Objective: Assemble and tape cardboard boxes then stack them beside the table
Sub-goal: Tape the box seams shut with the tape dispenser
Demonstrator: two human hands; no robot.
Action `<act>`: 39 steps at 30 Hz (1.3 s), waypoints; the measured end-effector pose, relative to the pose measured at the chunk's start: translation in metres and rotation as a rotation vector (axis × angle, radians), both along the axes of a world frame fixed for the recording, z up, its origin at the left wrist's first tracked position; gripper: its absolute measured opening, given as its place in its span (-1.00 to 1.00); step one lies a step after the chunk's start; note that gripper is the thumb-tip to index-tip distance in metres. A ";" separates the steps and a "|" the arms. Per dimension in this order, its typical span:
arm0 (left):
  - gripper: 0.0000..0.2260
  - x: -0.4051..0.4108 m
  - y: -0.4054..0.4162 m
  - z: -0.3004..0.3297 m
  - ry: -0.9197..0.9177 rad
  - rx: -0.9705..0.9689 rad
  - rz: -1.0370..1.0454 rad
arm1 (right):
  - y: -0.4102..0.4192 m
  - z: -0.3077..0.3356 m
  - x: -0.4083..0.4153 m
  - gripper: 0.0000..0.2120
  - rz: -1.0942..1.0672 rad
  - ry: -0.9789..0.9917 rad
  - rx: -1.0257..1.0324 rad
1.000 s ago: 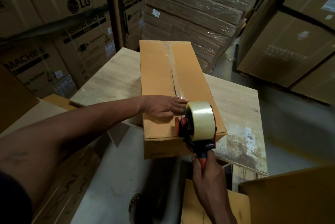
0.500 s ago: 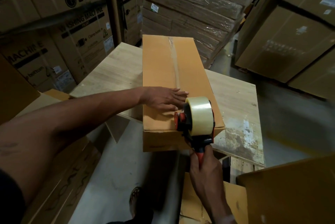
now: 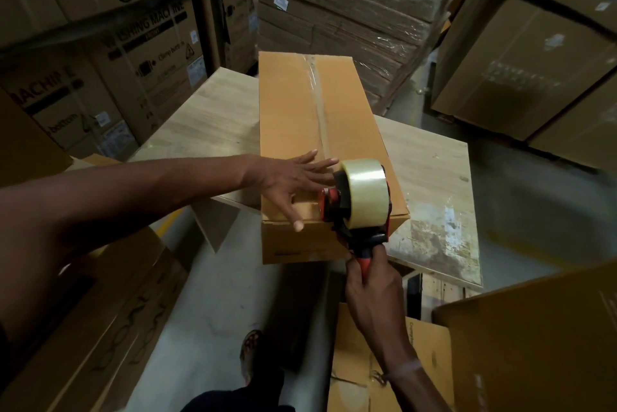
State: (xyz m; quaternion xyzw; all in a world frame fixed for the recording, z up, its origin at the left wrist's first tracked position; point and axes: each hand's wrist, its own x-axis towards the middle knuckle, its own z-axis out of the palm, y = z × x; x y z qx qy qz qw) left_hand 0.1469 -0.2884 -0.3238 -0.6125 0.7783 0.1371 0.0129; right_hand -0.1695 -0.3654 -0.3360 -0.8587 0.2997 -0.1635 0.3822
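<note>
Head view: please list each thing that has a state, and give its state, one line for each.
cardboard box: closed, clear tape along its top seam, lying on the table with its near end over the edge
tape dispenser: loaded with a roll, at the box's near end
left hand: flat, fingers spread, pressing the box top
right hand: gripping the dispenser handle
table: carrying the box

Left hand (image 3: 287,178) flat, fingers spread, palm down, arm reaching across. Right hand (image 3: 370,281) fisted round a handle, wrist below fingers.
</note>
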 end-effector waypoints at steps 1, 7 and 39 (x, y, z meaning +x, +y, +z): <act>-0.06 -0.003 0.000 -0.003 -0.050 -0.012 -0.008 | 0.000 -0.001 0.000 -0.89 0.004 -0.005 -0.001; 0.04 -0.005 -0.011 -0.009 -0.108 0.048 0.069 | -0.006 -0.003 0.005 -0.92 0.020 -0.020 0.016; 0.02 0.048 -0.046 -0.013 -0.011 -0.022 0.121 | -0.013 -0.012 -0.004 -0.88 -0.020 -0.006 0.007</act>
